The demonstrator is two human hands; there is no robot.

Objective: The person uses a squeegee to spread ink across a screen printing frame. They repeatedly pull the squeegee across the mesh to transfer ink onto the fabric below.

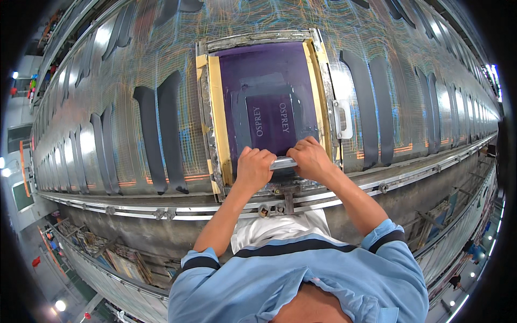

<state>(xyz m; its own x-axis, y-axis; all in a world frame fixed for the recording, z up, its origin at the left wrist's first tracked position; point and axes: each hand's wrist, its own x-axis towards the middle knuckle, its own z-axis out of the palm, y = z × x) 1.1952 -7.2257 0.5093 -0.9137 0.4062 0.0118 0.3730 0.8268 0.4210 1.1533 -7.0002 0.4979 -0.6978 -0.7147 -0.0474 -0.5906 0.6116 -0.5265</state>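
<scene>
Gripping grey metal squeegee bar point(283, 162) with both your hands, left hand point(254, 168) and right hand point(311, 159) curled tight at near edge of purple mesh printing screen in taped metal frame point(267, 81); two-fisted hold spreads pressure evenly across long steel tabletop point(420, 97).

screen frame point(269, 102) on table point(409, 64), dark strips point(161, 129) either side

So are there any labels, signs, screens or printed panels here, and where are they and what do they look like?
Printing screen: lies on the long metal table ahead of the person, rectangular, purple mesh in a metal frame edged with yellow tape.
Lettered panel: a darker purple rectangle in the middle of the mesh, with two lines of pale lettering running sideways.
Left hand and right hand: both grip a metal squeegee handle at the near edge.
</scene>
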